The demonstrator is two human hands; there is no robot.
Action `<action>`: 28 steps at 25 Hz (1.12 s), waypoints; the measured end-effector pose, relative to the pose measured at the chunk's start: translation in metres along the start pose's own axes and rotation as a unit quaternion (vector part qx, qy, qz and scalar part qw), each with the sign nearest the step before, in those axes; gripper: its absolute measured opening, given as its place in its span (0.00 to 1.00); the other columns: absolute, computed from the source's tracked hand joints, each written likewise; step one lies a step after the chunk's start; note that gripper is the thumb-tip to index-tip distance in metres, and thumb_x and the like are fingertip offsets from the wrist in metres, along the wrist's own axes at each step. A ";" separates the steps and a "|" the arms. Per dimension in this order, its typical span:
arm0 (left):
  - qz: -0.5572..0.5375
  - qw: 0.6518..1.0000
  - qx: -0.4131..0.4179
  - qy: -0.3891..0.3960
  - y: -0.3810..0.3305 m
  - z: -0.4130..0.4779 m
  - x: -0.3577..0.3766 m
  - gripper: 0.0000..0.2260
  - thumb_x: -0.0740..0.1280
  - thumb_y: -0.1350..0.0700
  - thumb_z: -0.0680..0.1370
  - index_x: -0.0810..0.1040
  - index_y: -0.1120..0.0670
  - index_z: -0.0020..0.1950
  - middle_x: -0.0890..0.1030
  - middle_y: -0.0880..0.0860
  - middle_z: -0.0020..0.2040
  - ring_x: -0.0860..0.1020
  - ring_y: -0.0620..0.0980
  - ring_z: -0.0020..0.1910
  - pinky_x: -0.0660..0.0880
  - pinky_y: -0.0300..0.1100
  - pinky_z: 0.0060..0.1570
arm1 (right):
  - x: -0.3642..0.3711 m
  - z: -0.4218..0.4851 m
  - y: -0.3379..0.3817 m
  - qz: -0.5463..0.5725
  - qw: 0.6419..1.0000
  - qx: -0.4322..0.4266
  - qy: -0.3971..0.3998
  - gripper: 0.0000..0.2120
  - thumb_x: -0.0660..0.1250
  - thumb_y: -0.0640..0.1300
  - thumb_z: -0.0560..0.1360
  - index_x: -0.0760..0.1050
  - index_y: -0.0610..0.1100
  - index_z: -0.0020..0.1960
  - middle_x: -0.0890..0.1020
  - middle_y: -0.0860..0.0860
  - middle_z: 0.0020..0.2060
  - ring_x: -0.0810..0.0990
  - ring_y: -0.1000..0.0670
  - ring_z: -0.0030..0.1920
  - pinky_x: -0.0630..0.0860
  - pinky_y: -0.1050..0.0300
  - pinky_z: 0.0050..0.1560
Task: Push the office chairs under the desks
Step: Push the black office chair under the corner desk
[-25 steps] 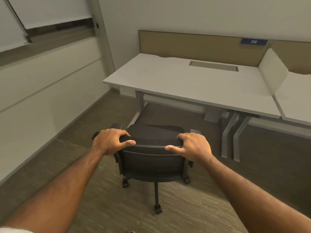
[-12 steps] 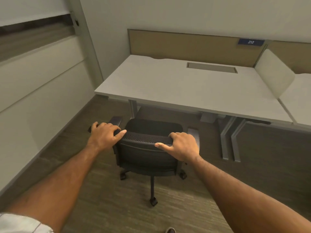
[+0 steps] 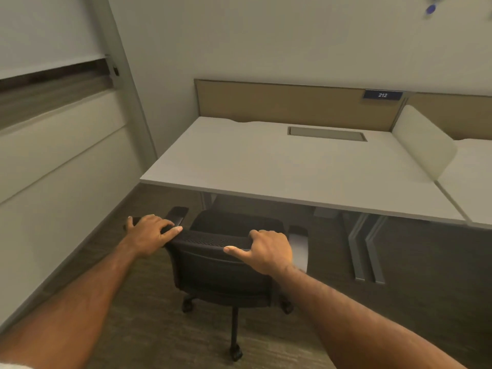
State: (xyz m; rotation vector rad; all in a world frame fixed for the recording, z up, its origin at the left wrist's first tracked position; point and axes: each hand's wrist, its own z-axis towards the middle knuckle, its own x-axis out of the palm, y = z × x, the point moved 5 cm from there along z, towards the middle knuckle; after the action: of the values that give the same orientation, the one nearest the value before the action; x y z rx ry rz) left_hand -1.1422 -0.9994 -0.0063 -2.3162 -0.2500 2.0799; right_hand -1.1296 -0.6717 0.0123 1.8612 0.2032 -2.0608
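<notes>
A black office chair (image 3: 221,272) on castors stands in front of a white desk (image 3: 279,166), its backrest toward me. The front of its seat reaches under the desk's near edge. My left hand (image 3: 150,233) grips the left end of the backrest's top edge. My right hand (image 3: 266,250) grips the right end, thumb stretched along the rim. The chair's two armrests show on either side of my hands, just short of the desk edge.
A wall with a window blind (image 3: 53,83) runs close along the left. Grey desk legs (image 3: 367,251) stand right of the chair. A white divider (image 3: 423,139) separates a second desk (image 3: 471,179) at right. A tan back panel carries a "212" label (image 3: 382,95).
The chair has rolled forward toward the desk, with both hands still on the backrest. Its seat front now sits under the desk edge, and I have moved closer.
</notes>
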 end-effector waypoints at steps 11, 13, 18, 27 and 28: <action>-0.035 0.999 0.014 -0.038 0.002 0.006 -0.015 0.28 0.55 0.30 0.79 0.76 0.46 0.68 0.76 0.50 0.70 0.69 0.52 0.74 0.50 0.66 0.75 | 0.000 0.006 0.006 0.001 0.999 0.032 0.009 0.38 0.45 0.83 0.71 0.67 0.48 0.36 0.75 0.52 0.33 0.73 0.52 0.34 0.65 0.52 0.39; -0.046 0.996 0.052 -0.062 -0.004 0.004 -0.020 0.28 0.57 0.32 0.80 0.75 0.50 0.70 0.77 0.52 0.70 0.71 0.52 0.72 0.57 0.63 0.75 | 0.001 -0.004 -0.001 0.006 0.999 0.049 0.000 0.37 0.46 0.80 0.74 0.72 0.47 0.44 0.79 0.50 0.42 0.75 0.50 0.42 0.70 0.50 0.45; -0.069 0.972 0.198 -0.107 -0.072 0.005 -0.041 0.30 0.58 0.33 0.80 0.73 0.52 0.72 0.76 0.53 0.71 0.72 0.53 0.71 0.68 0.58 0.70 | -0.018 -0.049 -0.039 -0.006 0.993 0.116 0.006 0.46 0.51 0.78 0.74 0.60 0.46 0.80 0.60 0.42 0.80 0.59 0.41 0.79 0.59 0.43 0.78; -0.044 0.891 0.450 -0.045 -0.273 -0.056 0.007 0.37 0.55 0.28 0.78 0.64 0.50 0.79 0.63 0.54 0.80 0.59 0.53 0.80 0.56 0.59 0.77 | -0.040 -0.227 -0.106 -0.065 0.952 0.299 0.017 0.49 0.53 0.78 0.73 0.52 0.48 0.83 0.49 0.43 0.83 0.49 0.41 0.82 0.53 0.41 0.80; -0.037 0.879 0.474 -0.040 -0.290 -0.067 0.014 0.37 0.55 0.28 0.78 0.64 0.49 0.80 0.62 0.54 0.81 0.57 0.53 0.80 0.54 0.59 0.78 | -0.040 -0.250 -0.111 -0.065 0.946 0.317 0.017 0.50 0.52 0.79 0.72 0.51 0.49 0.84 0.48 0.43 0.83 0.48 0.42 0.82 0.52 0.41 0.80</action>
State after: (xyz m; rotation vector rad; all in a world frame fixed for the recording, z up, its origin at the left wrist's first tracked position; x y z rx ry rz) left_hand -1.1050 -0.7053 0.0228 -1.5764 0.5559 1.6650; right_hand -0.9328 -0.4772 0.0063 2.2871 -0.3911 -2.3749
